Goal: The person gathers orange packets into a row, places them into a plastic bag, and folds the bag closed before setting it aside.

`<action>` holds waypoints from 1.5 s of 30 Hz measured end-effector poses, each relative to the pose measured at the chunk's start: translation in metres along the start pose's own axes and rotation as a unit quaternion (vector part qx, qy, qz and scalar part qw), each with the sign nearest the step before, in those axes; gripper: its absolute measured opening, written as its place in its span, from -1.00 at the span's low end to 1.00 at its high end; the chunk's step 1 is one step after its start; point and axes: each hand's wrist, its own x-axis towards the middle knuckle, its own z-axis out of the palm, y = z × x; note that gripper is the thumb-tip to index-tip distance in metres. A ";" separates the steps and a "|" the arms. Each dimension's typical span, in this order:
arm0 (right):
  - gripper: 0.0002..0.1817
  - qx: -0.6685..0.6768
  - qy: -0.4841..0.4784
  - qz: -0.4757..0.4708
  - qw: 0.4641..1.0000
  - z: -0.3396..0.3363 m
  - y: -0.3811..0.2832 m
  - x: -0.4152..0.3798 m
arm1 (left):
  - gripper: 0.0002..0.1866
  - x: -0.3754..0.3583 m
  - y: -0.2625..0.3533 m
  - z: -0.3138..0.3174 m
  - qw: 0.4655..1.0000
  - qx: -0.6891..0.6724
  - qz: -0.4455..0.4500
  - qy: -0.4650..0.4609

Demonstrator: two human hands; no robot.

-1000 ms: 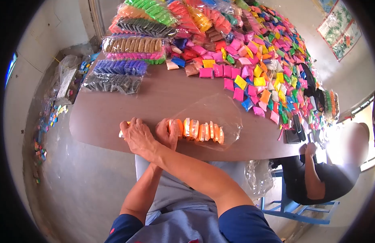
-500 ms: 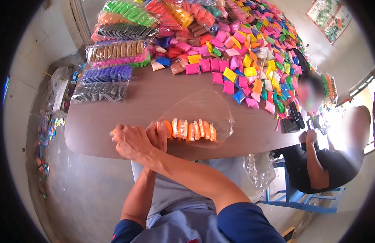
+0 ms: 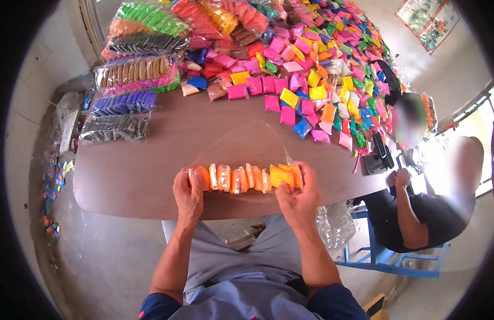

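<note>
A row of small orange packets (image 3: 239, 180) in clear wrappers stands on edge near the table's front edge. Beneath and behind it spreads a thin clear plastic bag (image 3: 247, 130), hard to make out. At the row's left end, my left hand (image 3: 188, 193) is closed with its fingers against the end packet. My right hand (image 3: 301, 196) grips a couple of orange packets (image 3: 283, 175) at the right end, thumb in front and fingers behind. These lean more flatly than the others in the row.
Bagged stacks of coloured packets (image 3: 121, 102) line the table's left back. A large heap of loose coloured packets (image 3: 311, 80) covers the back and right. A co-worker (image 3: 417, 213) sits at the right beside a blue stool frame (image 3: 396, 264); a clear bag (image 3: 335, 229) hangs below the table edge.
My right hand has swung from the far left, where it crossed over my left arm, to the row's right end with orange packets. My left hand stays at the left end. The view has shifted slightly.
</note>
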 end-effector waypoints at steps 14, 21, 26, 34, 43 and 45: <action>-0.35 -0.140 -0.043 0.004 0.989 0.021 0.014 -0.005 | -0.66 0.003 -0.014 -0.008 1.000 -0.008 0.014 -0.026; -0.39 -0.131 -0.063 0.039 0.989 0.019 0.016 -0.003 | -0.64 0.004 -0.013 -0.007 0.999 0.004 0.028 -0.027; -0.46 -0.147 -0.066 0.011 0.987 0.017 0.020 -0.003 | -0.66 0.004 -0.013 -0.001 0.999 -0.004 0.051 0.006; -0.67 -0.189 -0.108 0.013 0.976 0.009 0.014 0.001 | -0.66 0.005 -0.019 -0.007 0.999 0.003 0.040 -0.026; -0.70 -0.236 -0.158 -0.018 0.959 0.011 0.035 0.008 | -0.68 0.005 -0.011 -0.002 0.998 -0.016 0.050 -0.015; -0.73 -0.246 -0.184 -0.007 0.951 0.010 0.035 0.012 | -0.68 0.005 -0.009 -0.004 0.999 -0.025 0.041 -0.026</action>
